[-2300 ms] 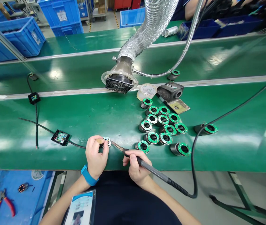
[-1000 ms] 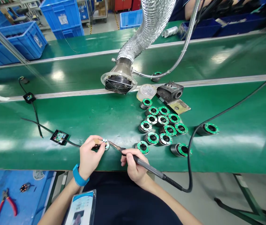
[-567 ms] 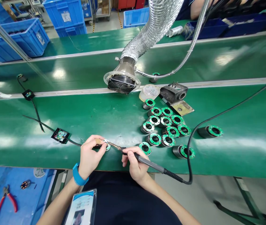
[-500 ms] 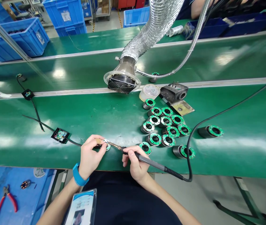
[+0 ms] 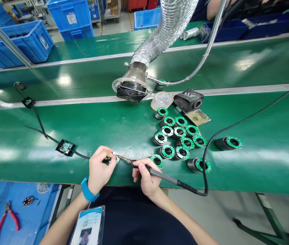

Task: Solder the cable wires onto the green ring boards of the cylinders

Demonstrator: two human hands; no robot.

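My left hand [image 5: 101,166], wearing a blue wristband, is closed in a pinch beside a round part with a ring-shaped circuit board [image 5: 116,157]. A tan bit shows between its fingers, but what they grip is mostly hidden. From a small circuit board in a black case [image 5: 66,147], a black cable [image 5: 81,155] runs under this hand. In my right hand [image 5: 148,177] is a soldering iron [image 5: 163,176], gripped like a pen. Its tip points left and meets the ring-shaped board, near the left fingertips; exact contact is too small to tell.
Several black cylinders with green ring boards [image 5: 180,132] stand right of my hands. Behind them are a tub [image 5: 162,100] and a soldering iron stand [image 5: 190,102]. A fume extractor [image 5: 133,86] hangs ahead. The iron's cord [image 5: 226,127] loops right. Red-handled cutters [image 5: 6,217] lie lower left.
My left hand and wrist have shifted slightly right; the iron stays almost in place. On the strip behind the bench, the parts at far left and behind the extractor have slid left.
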